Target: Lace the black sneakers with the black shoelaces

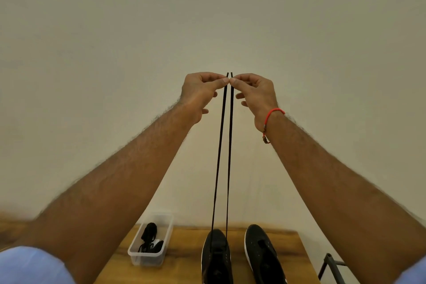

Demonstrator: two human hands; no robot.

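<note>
Both arms raised before a plain wall; the left hand (200,93) pinches one end of the black shoelace (220,145) between thumb and forefinger, the right hand (255,94) pinches the other end likewise, tips level and just beside each other; both strands hang taut toward 6 o'clock into the left black sneaker (216,258) on the worktop (184,267); the right black sneaker (262,256) stands at its 3 o'clock; a clear box (147,258) holding a second black lace lies at 9 o'clock.
</note>
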